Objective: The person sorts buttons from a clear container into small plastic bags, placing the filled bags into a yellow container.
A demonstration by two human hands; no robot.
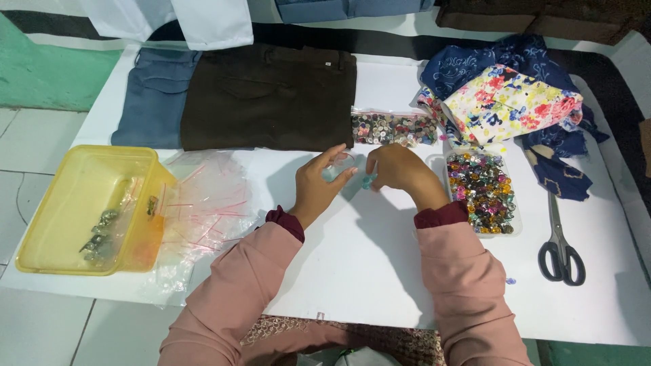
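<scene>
My left hand [319, 183] is raised over the white table [359, 264] and pinches a small clear plastic bag [339, 166] between thumb and fingers. Just to its right, my right hand [400, 173] is curled with a small teal bead [368, 181] at its fingertips, close to the bag's mouth. Both arms wear pink sleeves with dark red cuffs. A clear tray of mixed coloured beads [483, 193] lies right beside my right hand.
A yellow plastic tub [81, 210] with small filled bags sits at left, beside a pile of empty clear zip bags [203, 210]. Brown trousers [268, 98], blue jeans [156, 95], bags of buttons [393, 129], floral fabric [508, 102] and scissors [559, 244] lie around.
</scene>
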